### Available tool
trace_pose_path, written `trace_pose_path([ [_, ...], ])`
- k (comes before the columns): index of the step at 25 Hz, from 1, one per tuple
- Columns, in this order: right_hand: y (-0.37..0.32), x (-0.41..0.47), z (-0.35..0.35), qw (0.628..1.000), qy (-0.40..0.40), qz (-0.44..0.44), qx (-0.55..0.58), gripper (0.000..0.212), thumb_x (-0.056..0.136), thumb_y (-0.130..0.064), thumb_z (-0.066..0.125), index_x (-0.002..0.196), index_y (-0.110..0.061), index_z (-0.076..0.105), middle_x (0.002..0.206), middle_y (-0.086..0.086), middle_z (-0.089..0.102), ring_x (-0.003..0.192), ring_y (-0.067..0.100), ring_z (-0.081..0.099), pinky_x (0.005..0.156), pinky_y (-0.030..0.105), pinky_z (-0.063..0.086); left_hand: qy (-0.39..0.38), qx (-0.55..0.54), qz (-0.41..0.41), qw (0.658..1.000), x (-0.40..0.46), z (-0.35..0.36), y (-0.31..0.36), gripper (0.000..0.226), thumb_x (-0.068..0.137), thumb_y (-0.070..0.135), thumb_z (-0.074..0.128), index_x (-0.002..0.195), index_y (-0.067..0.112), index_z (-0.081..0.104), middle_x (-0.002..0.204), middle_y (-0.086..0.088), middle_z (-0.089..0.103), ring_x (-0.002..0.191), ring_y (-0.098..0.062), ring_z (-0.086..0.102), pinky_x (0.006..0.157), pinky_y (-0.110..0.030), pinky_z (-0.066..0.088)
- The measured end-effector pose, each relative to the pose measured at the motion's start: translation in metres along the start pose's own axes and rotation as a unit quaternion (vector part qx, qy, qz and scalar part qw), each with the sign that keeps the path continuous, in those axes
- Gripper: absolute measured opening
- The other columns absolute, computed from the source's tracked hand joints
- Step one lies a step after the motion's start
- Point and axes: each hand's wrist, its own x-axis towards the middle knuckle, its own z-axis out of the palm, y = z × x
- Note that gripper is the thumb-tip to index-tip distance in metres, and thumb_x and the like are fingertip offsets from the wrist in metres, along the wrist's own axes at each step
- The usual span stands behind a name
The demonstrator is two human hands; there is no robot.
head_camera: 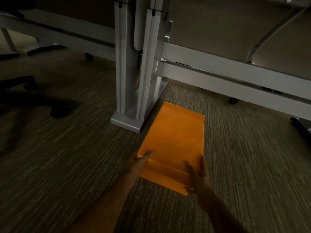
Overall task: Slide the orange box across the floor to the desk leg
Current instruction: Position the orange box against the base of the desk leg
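While both hands grip it, orange box (pixel 173 137) beside desk leg (pixel 133 78), chair castor (pixel 58 112) well apart.

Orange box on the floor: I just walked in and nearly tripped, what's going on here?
A person is holding the orange box at its near end, left hand on one corner, right hand on the other. It lies flat on the carpet, its far left edge right beside the desk leg's foot.
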Motion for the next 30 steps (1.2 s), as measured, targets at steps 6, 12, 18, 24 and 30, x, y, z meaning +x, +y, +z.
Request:
trace_pose_path([
  [6, -0.023, 0.002, 0.036, 0.999, -0.013, 0.026, -0.016, 0.087, 0.088, -0.059, 0.064, 0.146, -0.068, 0.000, 0.166, 0.002, 0.021, 0.097, 0.023, 0.062, 0.055, 0.043, 0.062, 0.032, 0.016, -0.049, 0.998, 0.016, -0.033, 0.009, 0.042, 0.061, 0.058, 0.087, 0.093, 0.037, 0.069, 0.102, 0.009, 0.068, 0.095, -0.017, 0.061, 0.093, -0.047, 0.046],
  [12, -0.031, 0.033, 0.059, 0.997, -0.014, 0.006, -0.078, 0.093, 0.087, -0.059, 0.063, 0.149, -0.062, -0.007, 0.167, 0.000, 0.013, 0.124, 0.045, 0.052, 0.054, 0.048, 0.062, 0.080, 0.013, -0.069, 0.994, 0.050, -0.059, 0.013, 0.069, 0.033, 0.073, 0.091, 0.094, 0.046, 0.073, 0.100, 0.014, 0.069, 0.090, -0.017, 0.061, 0.091, -0.058, 0.051],
  [18, -0.034, 0.058, 0.057, 0.996, -0.019, -0.003, -0.090, 0.096, 0.086, -0.058, 0.065, 0.150, -0.058, -0.008, 0.165, 0.003, 0.019, 0.122, 0.043, 0.053, 0.051, 0.045, 0.061, 0.085, 0.008, -0.064, 0.994, 0.063, -0.053, 0.019, 0.068, 0.031, 0.078, 0.088, 0.090, 0.050, 0.071, 0.100, 0.013, 0.069, 0.088, -0.018, 0.062, 0.084, -0.054, 0.053],
  [24, -0.042, 0.060, 0.057, 0.995, -0.020, 0.013, -0.101, 0.094, 0.089, -0.056, 0.063, 0.152, -0.054, -0.007, 0.165, 0.007, 0.019, 0.121, 0.046, 0.053, 0.056, 0.049, 0.062, 0.100, 0.020, -0.022, 0.995, 0.050, -0.041, 0.033, 0.090, 0.034, 0.070, 0.093, 0.116, 0.039, 0.069, 0.130, -0.004, 0.066, 0.114, -0.030, 0.061, 0.103, -0.056, 0.044],
  [30, -0.048, 0.059, 0.056, 0.887, -0.016, -0.121, -0.445, 0.075, 0.098, -0.054, 0.046, 0.160, -0.032, 0.011, 0.168, 0.005, -0.016, 0.150, 0.048, -0.012, 0.118, 0.067, 0.016, 0.114, 0.357, 0.161, 0.913, 0.031, -0.031, 0.050, 0.061, 0.095, 0.047, 0.063, 0.151, 0.040, 0.039, 0.167, -0.007, 0.016, 0.151, -0.035, 0.014, 0.119, -0.053, 0.023],
])
